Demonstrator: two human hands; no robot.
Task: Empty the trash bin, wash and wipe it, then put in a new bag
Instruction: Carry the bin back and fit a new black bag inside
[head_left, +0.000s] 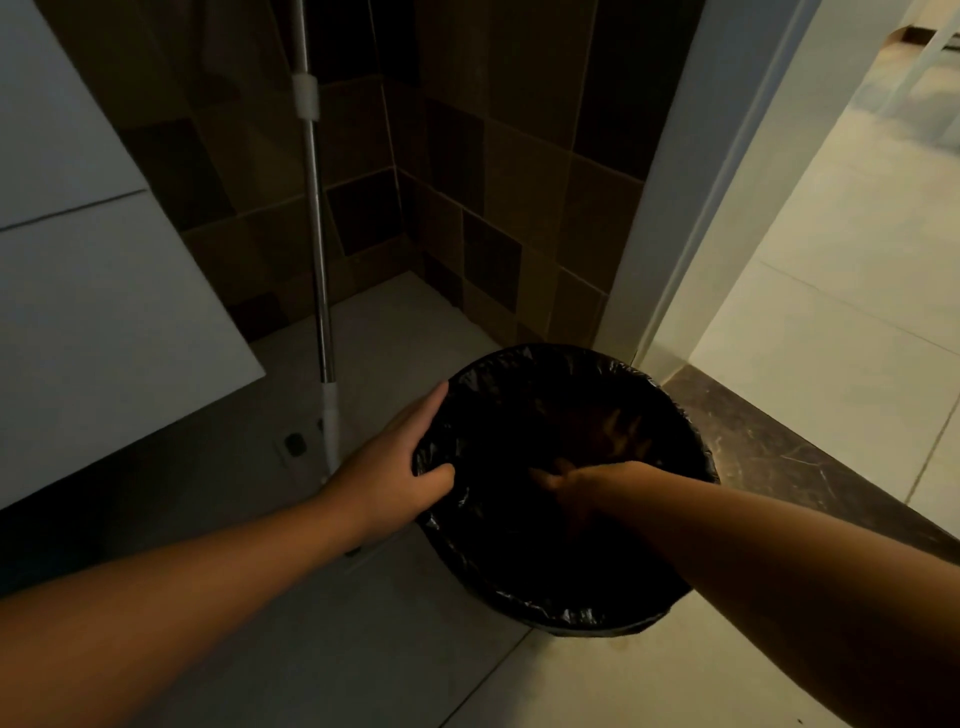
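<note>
Trash bin: upright on the floor, mouth up, long axis vertical, lined with a black bag.
Left hand: grip pinches the bag at the bin's left rim.
Right hand: inside the bin, fingers spread.
Mop pole: left of the bin.
Doorway threshold: right of the bin.

Two bare forearms, no sleeves, left hand and right hand without rings or gloves
</note>
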